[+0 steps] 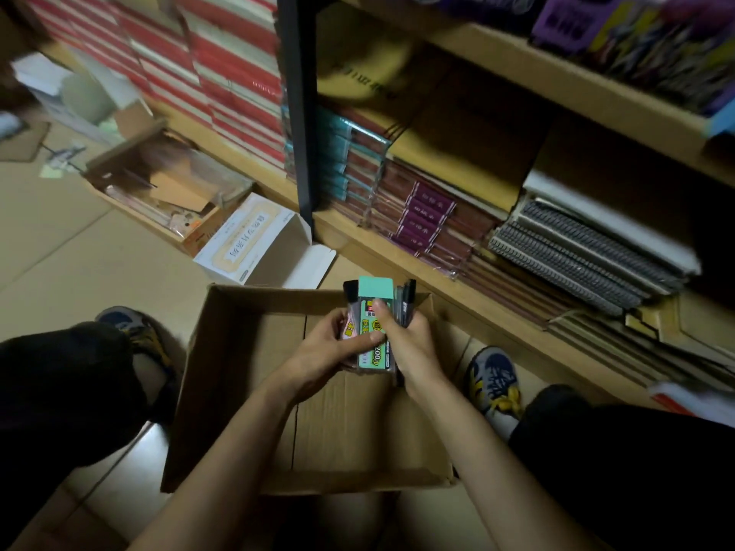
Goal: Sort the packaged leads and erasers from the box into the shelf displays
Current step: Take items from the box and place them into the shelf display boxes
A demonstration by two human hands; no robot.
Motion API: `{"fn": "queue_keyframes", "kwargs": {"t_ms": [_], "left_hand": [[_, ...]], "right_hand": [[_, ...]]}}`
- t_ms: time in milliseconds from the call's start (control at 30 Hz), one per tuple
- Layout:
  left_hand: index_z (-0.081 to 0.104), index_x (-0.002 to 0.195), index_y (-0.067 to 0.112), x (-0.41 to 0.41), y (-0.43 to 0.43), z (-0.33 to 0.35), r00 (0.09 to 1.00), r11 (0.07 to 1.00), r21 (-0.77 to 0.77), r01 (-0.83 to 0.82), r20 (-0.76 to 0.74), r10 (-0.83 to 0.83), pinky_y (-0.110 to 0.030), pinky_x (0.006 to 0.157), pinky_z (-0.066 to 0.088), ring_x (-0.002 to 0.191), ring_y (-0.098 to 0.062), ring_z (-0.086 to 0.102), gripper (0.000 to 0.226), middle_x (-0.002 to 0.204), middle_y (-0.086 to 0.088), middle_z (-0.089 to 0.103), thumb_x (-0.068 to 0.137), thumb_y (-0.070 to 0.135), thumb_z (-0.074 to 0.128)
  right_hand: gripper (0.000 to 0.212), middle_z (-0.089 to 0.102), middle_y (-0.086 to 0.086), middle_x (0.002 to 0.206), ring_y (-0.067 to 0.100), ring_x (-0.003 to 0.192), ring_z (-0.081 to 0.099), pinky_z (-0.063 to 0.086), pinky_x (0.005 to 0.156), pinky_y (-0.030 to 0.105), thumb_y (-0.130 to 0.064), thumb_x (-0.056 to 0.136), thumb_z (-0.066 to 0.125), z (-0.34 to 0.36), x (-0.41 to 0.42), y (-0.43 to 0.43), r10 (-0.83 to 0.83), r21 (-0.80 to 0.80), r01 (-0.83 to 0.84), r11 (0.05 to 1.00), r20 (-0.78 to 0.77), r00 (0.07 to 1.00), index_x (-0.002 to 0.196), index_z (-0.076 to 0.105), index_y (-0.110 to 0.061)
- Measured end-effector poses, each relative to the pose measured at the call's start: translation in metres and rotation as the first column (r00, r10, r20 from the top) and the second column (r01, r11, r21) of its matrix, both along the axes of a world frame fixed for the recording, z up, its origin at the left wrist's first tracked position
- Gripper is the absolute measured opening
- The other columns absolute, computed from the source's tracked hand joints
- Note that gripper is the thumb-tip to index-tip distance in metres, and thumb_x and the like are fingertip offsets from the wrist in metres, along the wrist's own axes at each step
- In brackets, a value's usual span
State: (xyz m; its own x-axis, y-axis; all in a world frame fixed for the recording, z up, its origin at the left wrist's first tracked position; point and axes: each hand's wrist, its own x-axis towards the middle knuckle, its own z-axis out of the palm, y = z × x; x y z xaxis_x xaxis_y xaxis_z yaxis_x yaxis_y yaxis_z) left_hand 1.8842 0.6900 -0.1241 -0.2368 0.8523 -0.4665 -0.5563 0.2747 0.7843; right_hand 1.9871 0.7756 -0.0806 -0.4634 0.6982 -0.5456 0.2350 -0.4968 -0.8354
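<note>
An open cardboard box [238, 391] stands on the floor between my feet, its visible bottom bare. Above it both hands hold a bundle of packaged stationery. A mint-green packet [373, 296] with yellow and green print lies on top. My left hand [326, 355] grips the bundle from the left, its thumb across the green packet, with a pink packet [349, 326] under its fingers. My right hand [409, 344] grips the right side, thumb on the green packet, and also holds dark pen-like packs [406, 302].
Wooden shelves [397, 252] on the right hold stacked notebooks, spiral pads [576, 248] and red-spined books. A white open carton [258, 240] and a brown tray of clutter [159, 184] sit on the floor behind the box. My shoes [493, 379] flank the box.
</note>
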Motion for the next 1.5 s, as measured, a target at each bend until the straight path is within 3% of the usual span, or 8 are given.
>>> {"fn": "queue_keyframes", "kwargs": {"t_ms": [200,500,733,867,1033,1233,1367,1500], "left_hand": [[0.053,0.115,0.010,0.013,-0.001,0.050,0.990,0.985,0.116,-0.129,-0.048,0.135,-0.035,0.070,0.058,0.088,-0.026,0.071,0.049,0.097,-0.009,0.073,0.074,0.029,0.072],[0.051,0.122,0.014,0.035,0.013,0.119,0.999,0.976,0.210,-0.055,0.009,0.054,-0.034,0.066,0.056,0.090,-0.027,0.071,0.034,0.102,-0.011,0.072,0.089,0.017,0.058],[0.051,0.127,0.023,0.041,0.021,0.157,0.997,0.951,0.308,0.037,-0.082,-0.012,-0.039,0.078,0.055,0.106,-0.030,0.066,0.048,0.117,-0.008,0.068,0.084,0.039,0.064],[0.053,0.123,0.017,0.037,0.025,0.173,0.964,0.952,0.304,0.043,-0.263,0.041,-0.028,0.067,0.056,0.094,-0.024,0.070,0.051,0.105,-0.006,0.071,0.079,0.036,0.073],[0.054,0.117,0.016,0.021,0.025,0.190,0.947,0.948,0.311,0.065,-0.319,0.040,-0.024,0.063,0.055,0.089,-0.021,0.071,0.045,0.100,-0.004,0.072,0.079,0.030,0.072],[0.055,0.117,0.018,-0.007,0.035,0.221,0.943,0.940,0.337,0.050,-0.327,0.067,-0.028,0.066,0.056,0.092,-0.023,0.070,0.049,0.104,-0.006,0.071,0.076,0.035,0.075],[0.053,0.119,0.012,-0.030,0.043,0.245,0.946,0.927,0.372,-0.037,-0.285,0.152,-0.033,0.071,0.058,0.097,-0.028,0.069,0.060,0.106,-0.011,0.071,0.068,0.032,0.075],[0.055,0.115,0.009,-0.053,0.049,0.264,0.929,0.908,0.405,-0.106,-0.286,0.236,-0.030,0.063,0.058,0.085,-0.024,0.071,0.057,0.094,-0.009,0.073,0.064,0.030,0.074]], "right_hand": [[0.016,0.050,-0.005,0.068,0.008,0.055,0.048,0.040,0.057,0.024,-0.028,0.094,0.050,0.047,0.022,0.014,-0.039,0.038,0.044,0.998,-0.135,0.990,0.100,0.053,-0.014],[0.024,0.074,-0.001,0.091,0.017,0.085,0.070,0.056,0.075,0.037,-0.025,0.079,0.074,0.139,0.043,0.030,0.236,0.310,-0.197,0.930,-0.093,0.967,0.100,0.065,-0.018],[0.022,0.073,0.004,0.091,0.018,0.082,0.071,0.058,0.079,0.040,-0.027,0.084,0.069,0.169,0.034,0.021,0.125,0.413,-0.106,0.905,-0.020,0.992,0.099,0.065,-0.012],[0.022,0.073,0.003,0.090,0.015,0.080,0.071,0.058,0.070,0.029,-0.030,0.084,0.067,0.182,0.027,0.020,0.121,0.356,-0.097,0.929,-0.045,0.992,0.098,0.065,-0.013],[0.036,0.074,0.004,0.090,0.019,0.087,0.071,0.055,0.085,0.040,-0.052,0.089,0.051,0.204,0.021,0.025,0.202,0.274,-0.163,0.948,-0.120,0.972,0.095,0.067,-0.020],[0.042,0.071,0.003,0.087,0.010,0.080,0.069,0.055,0.069,0.029,-0.052,0.096,0.030,0.232,0.004,0.035,0.226,0.310,-0.164,0.936,-0.173,0.959,0.098,0.065,-0.027],[0.037,0.045,-0.005,0.072,0.003,0.051,0.042,0.034,0.040,0.012,-0.043,0.099,0.032,0.253,-0.011,0.051,0.168,0.389,-0.047,0.920,-0.283,0.944,0.117,0.045,-0.013],[0.020,0.042,-0.002,0.072,0.005,0.047,0.032,0.025,0.037,0.015,-0.039,0.101,0.031,0.266,-0.026,0.070,0.193,0.434,-0.026,0.901,-0.346,0.918,0.098,0.040,-0.021]]}}
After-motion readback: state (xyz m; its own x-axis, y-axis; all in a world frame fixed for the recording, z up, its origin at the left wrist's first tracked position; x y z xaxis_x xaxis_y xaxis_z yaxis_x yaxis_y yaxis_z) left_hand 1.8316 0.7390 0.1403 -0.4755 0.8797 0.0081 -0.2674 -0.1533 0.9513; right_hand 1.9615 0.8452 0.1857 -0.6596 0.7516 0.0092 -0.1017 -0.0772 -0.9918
